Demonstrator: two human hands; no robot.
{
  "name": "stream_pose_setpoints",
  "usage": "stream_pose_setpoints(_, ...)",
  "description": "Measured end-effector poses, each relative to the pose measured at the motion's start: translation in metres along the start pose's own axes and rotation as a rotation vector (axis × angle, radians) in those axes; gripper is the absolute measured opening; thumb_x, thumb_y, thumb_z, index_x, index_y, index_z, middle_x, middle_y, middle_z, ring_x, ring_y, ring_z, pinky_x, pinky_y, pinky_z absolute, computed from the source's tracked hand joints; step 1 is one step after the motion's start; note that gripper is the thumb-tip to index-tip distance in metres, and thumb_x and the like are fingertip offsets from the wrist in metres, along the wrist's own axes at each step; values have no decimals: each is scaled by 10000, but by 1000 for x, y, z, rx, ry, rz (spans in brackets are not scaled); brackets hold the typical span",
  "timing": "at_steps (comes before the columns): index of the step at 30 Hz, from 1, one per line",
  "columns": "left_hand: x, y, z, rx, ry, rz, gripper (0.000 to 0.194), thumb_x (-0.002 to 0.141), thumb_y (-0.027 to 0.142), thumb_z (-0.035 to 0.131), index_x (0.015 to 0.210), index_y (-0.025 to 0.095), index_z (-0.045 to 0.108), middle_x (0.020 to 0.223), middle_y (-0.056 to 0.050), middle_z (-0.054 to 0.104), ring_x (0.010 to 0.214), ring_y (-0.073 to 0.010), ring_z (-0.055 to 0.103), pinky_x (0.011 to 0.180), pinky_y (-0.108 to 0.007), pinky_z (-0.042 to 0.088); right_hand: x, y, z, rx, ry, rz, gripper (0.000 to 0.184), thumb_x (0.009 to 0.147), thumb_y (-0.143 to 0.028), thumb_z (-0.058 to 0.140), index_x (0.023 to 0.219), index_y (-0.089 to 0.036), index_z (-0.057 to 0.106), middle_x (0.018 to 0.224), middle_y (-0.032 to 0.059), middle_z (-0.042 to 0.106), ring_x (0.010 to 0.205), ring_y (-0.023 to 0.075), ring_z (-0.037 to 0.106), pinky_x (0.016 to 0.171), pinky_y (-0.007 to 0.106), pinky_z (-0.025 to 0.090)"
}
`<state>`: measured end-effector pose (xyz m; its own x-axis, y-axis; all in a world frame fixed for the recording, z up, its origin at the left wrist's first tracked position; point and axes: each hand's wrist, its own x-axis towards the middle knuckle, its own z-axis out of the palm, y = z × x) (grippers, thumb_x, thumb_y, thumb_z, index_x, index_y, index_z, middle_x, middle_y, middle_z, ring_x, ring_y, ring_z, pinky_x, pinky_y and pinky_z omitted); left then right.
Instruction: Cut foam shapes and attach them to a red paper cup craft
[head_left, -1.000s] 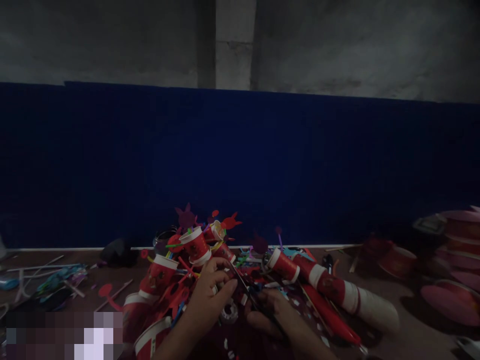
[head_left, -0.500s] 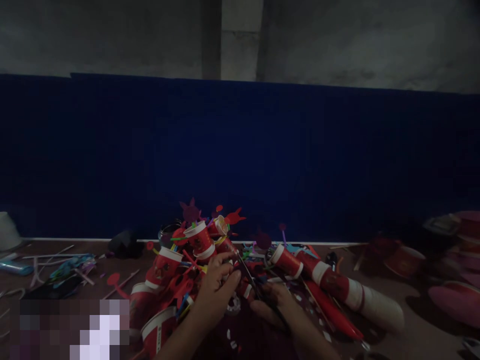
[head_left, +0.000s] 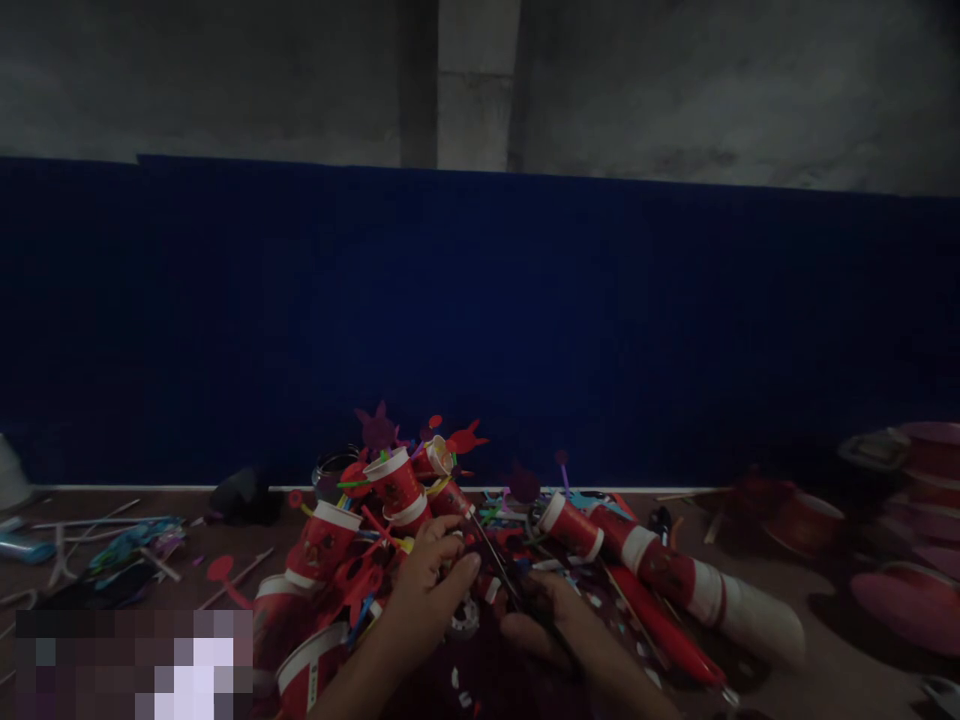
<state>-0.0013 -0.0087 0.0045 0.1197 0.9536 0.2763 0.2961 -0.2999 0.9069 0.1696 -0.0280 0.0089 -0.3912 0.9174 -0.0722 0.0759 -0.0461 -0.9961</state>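
My right hand (head_left: 559,618) is closed round the dark handles of a pair of scissors (head_left: 492,548), whose thin blades point up and to the left. Close beside the blades, my left hand (head_left: 429,585) has its fingers curled towards the thumb; what it pinches, if anything, is too dark to make out. Red paper cups with white rims, such as the upright cup (head_left: 321,545), are piled left of my hands. To the right, a red cup (head_left: 571,527) lies on its side. Small white scraps (head_left: 459,688) lie below the hands.
A stack of nested cups (head_left: 679,580) and a red plastic packet (head_left: 667,625) lie at the right. Pink and red items (head_left: 911,600) stand farther right. Coloured strips (head_left: 139,548) litter the left side. Behind the table rises a dark blue panel (head_left: 480,300).
The view has shifted slightly, so everything sits a little lower and further left. Both hands keep nearly the same pose, with the scissors still in the right hand.
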Motion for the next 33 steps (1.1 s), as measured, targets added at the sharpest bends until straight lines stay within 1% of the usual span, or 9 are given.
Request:
stream_pose_setpoints(4,0,4,-2,-27,-83,30,188,781,297,480,673,192,593,1026,-85,584,1022,-224,510,909,-352,381,-2,-2,-1,-19,59,-55,263,550,-371,765,676,-168,654,612,-26,533,579,127,460,536,210,389)
stream_pose_setpoints(9,1,5,-4,4,-88,49,215,786,298,483,639,190,598,974,-78,589,980,-222,521,877,-341,393,-2,-1,-1,33,87,79,299,504,-350,790,656,-164,612,552,-50,507,517,92,426,468,179,360)
stream_pose_setpoints(15,3,8,-9,-8,-154,35,211,781,295,485,648,181,602,930,-73,581,938,-208,522,871,-326,383,0,-3,-3,-39,-16,144,306,545,-365,758,661,-157,566,478,-85,433,389,39,318,351,156,249)
stream_pose_setpoints(17,3,9,-11,-34,-184,24,216,774,296,489,627,174,590,901,-68,581,898,-199,523,859,-322,391,2,-2,-5,-42,-44,147,294,569,-368,743,658,-155,559,467,-92,420,385,35,314,358,151,252)
stream_pose_setpoints(21,4,11,-14,-110,-249,-22,232,760,316,506,605,164,589,901,-66,593,900,-203,529,851,-316,399,2,-1,-7,1,-128,89,306,533,-357,768,659,-142,591,463,-95,415,414,42,324,407,155,298)
stream_pose_setpoints(25,4,11,-16,-144,-276,-47,237,749,322,523,593,159,595,888,-64,599,918,-211,534,852,-312,398,-4,-4,-2,51,-22,94,330,515,-351,781,727,-156,620,566,-60,515,548,95,450,520,177,390)
stream_pose_setpoints(27,4,11,-16,-143,-274,-48,236,745,328,528,598,158,599,898,-65,599,920,-212,534,856,-316,397,-8,-4,0,49,28,117,354,525,-374,772,765,-162,619,601,-51,525,552,98,453,497,179,390)
stream_pose_setpoints(30,5,10,-16,-132,-279,-56,244,746,342,523,603,163,605,881,-56,601,902,-210,534,842,-316,404,-9,-2,1,5,33,157,387,539,-402,760,807,-165,613,625,-48,531,475,71,405,422,174,349)
stream_pose_setpoints(33,5,10,-17,-139,-298,-51,249,745,340,517,596,161,606,842,-49,595,888,-207,532,828,-312,407,-7,2,-1,11,17,127,399,520,-410,768,794,-165,613,616,-43,546,500,79,429,452,177,368)
